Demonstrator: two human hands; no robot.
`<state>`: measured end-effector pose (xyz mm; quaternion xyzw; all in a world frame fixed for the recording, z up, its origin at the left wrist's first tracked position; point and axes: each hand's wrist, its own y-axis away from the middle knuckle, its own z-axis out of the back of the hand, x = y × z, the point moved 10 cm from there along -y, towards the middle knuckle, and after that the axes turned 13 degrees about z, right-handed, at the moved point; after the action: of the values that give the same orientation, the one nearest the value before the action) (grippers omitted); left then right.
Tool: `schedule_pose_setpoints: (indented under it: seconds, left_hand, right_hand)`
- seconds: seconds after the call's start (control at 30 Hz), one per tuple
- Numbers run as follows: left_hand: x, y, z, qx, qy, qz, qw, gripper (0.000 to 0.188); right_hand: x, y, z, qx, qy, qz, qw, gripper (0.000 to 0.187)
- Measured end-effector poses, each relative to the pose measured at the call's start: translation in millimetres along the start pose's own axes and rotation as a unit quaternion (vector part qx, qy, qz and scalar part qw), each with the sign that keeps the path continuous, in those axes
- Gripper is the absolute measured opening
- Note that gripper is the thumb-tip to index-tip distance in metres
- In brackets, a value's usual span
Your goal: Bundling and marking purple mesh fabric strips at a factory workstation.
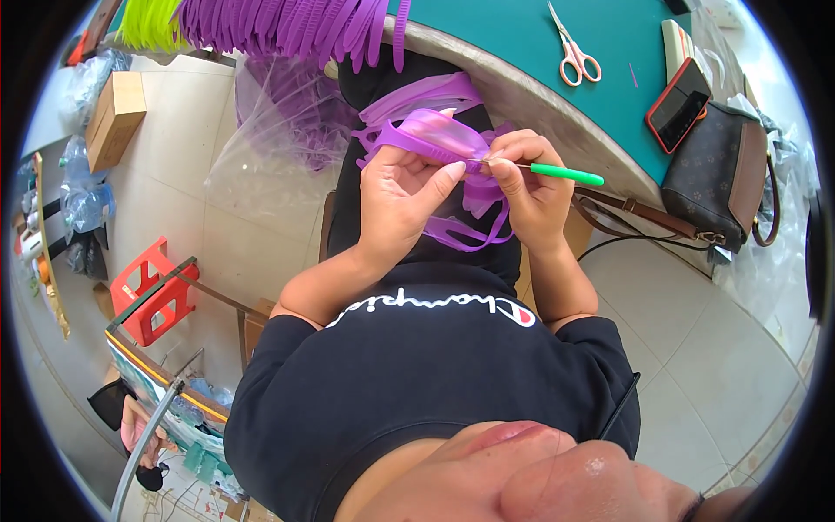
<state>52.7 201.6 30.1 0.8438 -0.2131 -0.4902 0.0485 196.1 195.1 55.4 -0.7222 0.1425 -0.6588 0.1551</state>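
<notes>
My left hand (400, 193) is closed, pinching a soft purple rubbery piece (444, 132) with a pale, see-through curved part. My right hand (532, 193) grips a slim tool with a green handle (567, 174). Its thin metal shaft runs between my fingertips to the edge of the purple piece, beside my left thumb. The very tip is too small to make out. More purple rubbery pieces (439, 94) with strap-like loops lie across my dark-clothed lap, under and beyond my hands.
Purple ribbed straps (287, 30) and yellow-green ones (148, 24) hang over the green table's (487, 26) edge. On it lie scissors (576, 65) and a phone (678, 104); a brown handbag (713, 174) is at right. A clear bag of purple pieces (291, 113) and a red stool (155, 291) stand left.
</notes>
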Motion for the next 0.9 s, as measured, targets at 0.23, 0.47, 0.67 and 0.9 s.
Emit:
schedule_pose_setpoints:
  seconds: [0.23, 0.47, 0.67, 0.9]
  left_hand:
    - [3.5, -4.5, 9.0, -0.026, 0.009, 0.003, 1.000, 0.047]
    - [20.5, 6.7, -5.8, 0.086, 0.075, 0.174, 0.978, 0.057]
    - [31.8, 39.1, -1.3, 0.134, 0.116, 0.293, 0.940, 0.063]
    - [-6.7, 49.2, 44.7, 0.060, 0.166, 0.088, 0.980, 0.052]
  right_hand:
    - [40.4, -10.6, -24.7, 0.102, 0.307, 0.234, 0.917, 0.013]
    - [25.1, -35.0, 25.0, -0.044, 0.233, 0.197, 0.951, 0.007]
    - [13.1, -50.9, 68.4, -0.143, 0.298, 0.203, 0.922, 0.010]
    - [26.1, -55.2, 98.8, -0.232, 0.322, 0.196, 0.897, 0.012]
